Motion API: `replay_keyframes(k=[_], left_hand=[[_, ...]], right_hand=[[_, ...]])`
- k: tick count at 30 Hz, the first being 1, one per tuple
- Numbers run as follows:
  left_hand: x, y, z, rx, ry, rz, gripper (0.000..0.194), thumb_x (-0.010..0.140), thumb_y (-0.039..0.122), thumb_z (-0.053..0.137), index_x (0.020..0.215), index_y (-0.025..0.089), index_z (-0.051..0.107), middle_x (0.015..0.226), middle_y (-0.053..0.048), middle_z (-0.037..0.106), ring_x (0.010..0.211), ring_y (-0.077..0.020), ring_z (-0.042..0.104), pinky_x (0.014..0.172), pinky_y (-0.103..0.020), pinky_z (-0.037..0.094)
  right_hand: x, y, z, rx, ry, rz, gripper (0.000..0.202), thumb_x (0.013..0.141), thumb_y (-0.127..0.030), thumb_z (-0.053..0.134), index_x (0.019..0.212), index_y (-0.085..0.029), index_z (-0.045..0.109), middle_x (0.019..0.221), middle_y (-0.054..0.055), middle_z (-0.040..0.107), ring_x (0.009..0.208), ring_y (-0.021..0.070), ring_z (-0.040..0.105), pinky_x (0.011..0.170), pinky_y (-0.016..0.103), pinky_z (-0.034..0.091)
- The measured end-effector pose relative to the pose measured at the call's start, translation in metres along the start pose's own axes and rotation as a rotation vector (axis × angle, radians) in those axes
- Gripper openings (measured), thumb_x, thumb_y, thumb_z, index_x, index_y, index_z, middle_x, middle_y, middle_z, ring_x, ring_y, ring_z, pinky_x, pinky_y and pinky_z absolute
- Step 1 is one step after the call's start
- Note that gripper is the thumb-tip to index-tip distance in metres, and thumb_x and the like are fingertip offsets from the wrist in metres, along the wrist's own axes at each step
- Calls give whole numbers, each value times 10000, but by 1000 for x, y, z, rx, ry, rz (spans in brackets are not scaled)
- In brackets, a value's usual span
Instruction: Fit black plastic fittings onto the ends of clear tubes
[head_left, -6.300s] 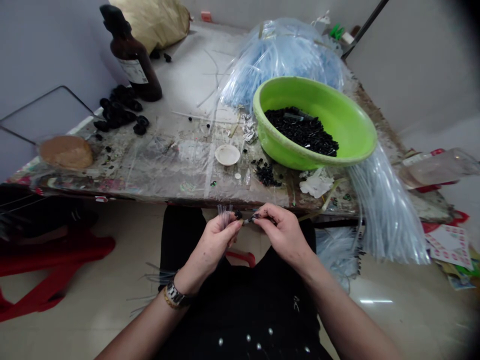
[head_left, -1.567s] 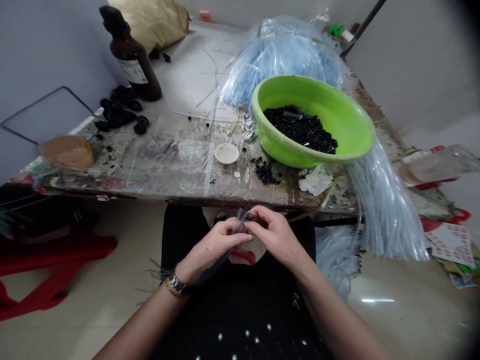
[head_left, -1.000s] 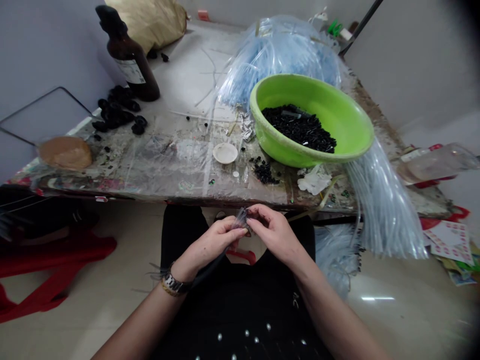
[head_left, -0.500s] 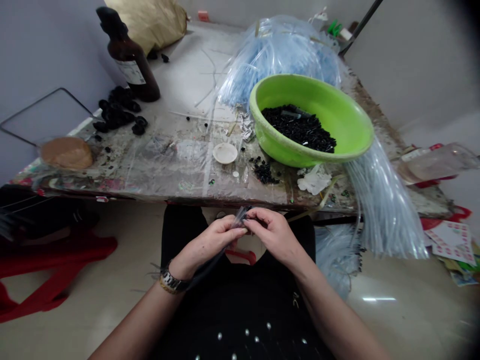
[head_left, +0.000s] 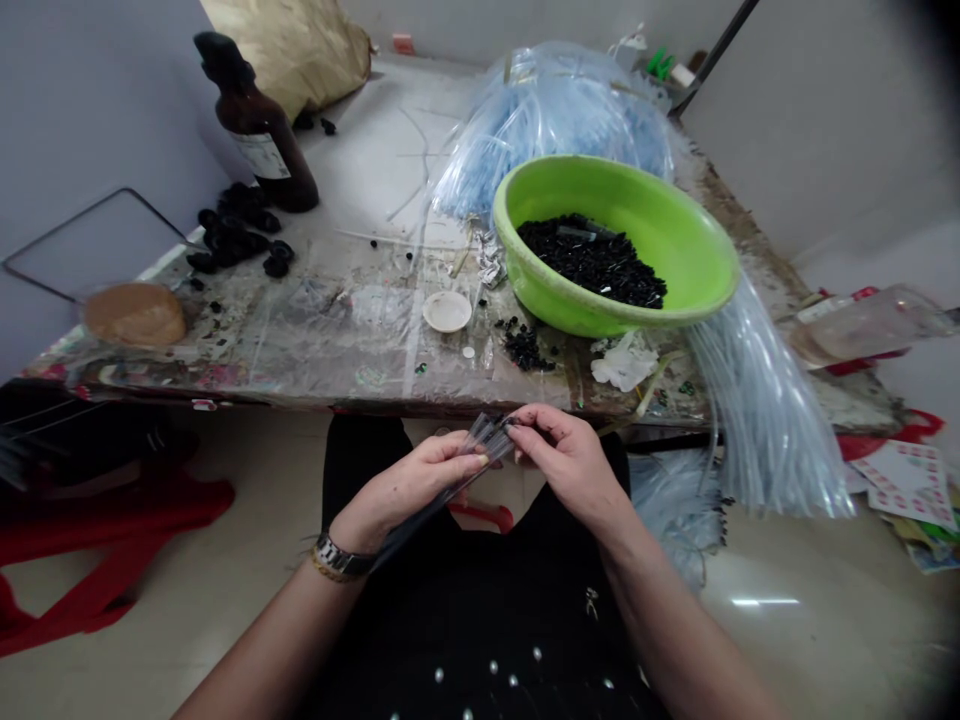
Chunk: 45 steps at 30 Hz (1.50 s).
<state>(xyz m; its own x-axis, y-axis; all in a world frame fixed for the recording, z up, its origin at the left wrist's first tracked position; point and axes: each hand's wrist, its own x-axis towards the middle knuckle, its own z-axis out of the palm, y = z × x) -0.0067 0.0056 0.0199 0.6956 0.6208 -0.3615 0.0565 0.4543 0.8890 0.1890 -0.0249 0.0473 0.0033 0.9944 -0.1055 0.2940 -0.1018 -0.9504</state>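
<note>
My left hand (head_left: 424,482) is closed round a bundle of thin clear plastic tubes (head_left: 480,440), low in front of the table edge. The bundle slants up to the right, and its lower part runs back under my left wrist. Thumb and index finger of my right hand (head_left: 566,455) are pinched at the upper end of the tubes, where a small dark piece shows; its exact shape is too small to make out. Above my hands, a green bowl (head_left: 705,240) holds a heap of small black pieces (head_left: 592,265). More black pieces (head_left: 525,345) lie loose on the table.
A small white dish (head_left: 448,312) stands left of the bowl. Long clear tubes (head_left: 555,120) are bundled behind it, and others (head_left: 772,410) hang over the edge. A brown bottle (head_left: 266,150) and black lumps (head_left: 236,230) stand at left; a clear bottle (head_left: 877,320) lies at right.
My right hand has drawn a little to the right, away from my left. More of the clear tubes now shows between the two hands.
</note>
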Motion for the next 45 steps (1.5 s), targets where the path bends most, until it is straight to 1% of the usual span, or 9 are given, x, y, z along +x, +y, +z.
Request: replay_keyframes(k=[11, 17, 19, 22, 25, 28, 36, 41, 45], left_hand=[[7, -3, 23, -230, 43, -140, 253, 784, 378, 691, 876, 143, 676, 599, 4, 573, 522, -109, 523, 538, -230, 434], [12, 0, 23, -197, 169, -77, 240, 814, 377, 662, 801, 138, 641, 553, 26, 528, 475, -70, 430, 467, -190, 319], [14, -1, 20, -192, 217, -34, 254, 823, 390, 650, 795, 137, 642, 536, 32, 512, 465, -67, 412, 459, -193, 297], [15, -3, 18, -182, 304, 15, 265, 831, 399, 641, 803, 136, 657, 517, 38, 497, 458, -63, 399, 465, -197, 291], [16, -4, 18, -196, 361, 27, 267, 824, 404, 646, 810, 139, 668, 514, 37, 500, 460, -68, 411, 469, -201, 298], [17, -5, 19, -219, 376, 31, 261, 814, 400, 656, 812, 139, 676, 505, 43, 490, 451, -64, 409, 476, -201, 303], [19, -5, 18, -253, 430, 38, 277, 798, 400, 671, 829, 126, 686, 555, 34, 509, 460, -64, 419, 462, -197, 308], [18, -4, 16, -297, 470, 60, 269, 784, 399, 681, 814, 132, 685, 644, 16, 553, 475, -61, 444, 463, -199, 326], [21, -5, 14, -311, 477, 67, 273, 779, 403, 686, 814, 132, 689, 651, 15, 555, 475, -58, 444, 456, -194, 319]], right_hand=[[3, 1, -1, 36, -20, 30, 120, 848, -262, 568, 834, -178, 653, 730, 4, 635, 637, 125, 608, 605, 234, 490], [10, 2, -12, 32, 58, -2, 256, 854, -286, 560, 1077, -187, 637, 763, 1, 656, 608, 136, 618, 615, 263, 498], [18, 9, -24, -112, 170, -80, 232, 862, -281, 548, 1049, -183, 645, 779, 19, 668, 656, 160, 629, 669, 293, 505], [34, 23, -45, -500, 361, -206, 173, 842, -233, 551, 941, -155, 670, 911, 98, 689, 874, 237, 635, 820, 363, 483], [48, 36, -59, -764, 393, -171, 207, 846, -214, 529, 957, -130, 682, 956, 148, 695, 923, 281, 623, 846, 401, 465], [57, 45, -60, -838, 378, -146, 223, 862, -224, 516, 981, -142, 686, 978, 143, 702, 919, 279, 625, 828, 385, 466], [65, 50, -48, -864, 364, -153, 186, 874, -232, 511, 888, -166, 684, 906, 113, 699, 865, 257, 630, 762, 339, 451], [61, 39, -49, -705, 407, -184, 157, 858, -229, 516, 905, -168, 652, 832, 77, 693, 763, 221, 636, 696, 312, 443], [58, 23, -47, -527, 362, -235, 114, 840, -230, 542, 878, -182, 637, 786, 34, 665, 713, 180, 617, 681, 286, 450]])
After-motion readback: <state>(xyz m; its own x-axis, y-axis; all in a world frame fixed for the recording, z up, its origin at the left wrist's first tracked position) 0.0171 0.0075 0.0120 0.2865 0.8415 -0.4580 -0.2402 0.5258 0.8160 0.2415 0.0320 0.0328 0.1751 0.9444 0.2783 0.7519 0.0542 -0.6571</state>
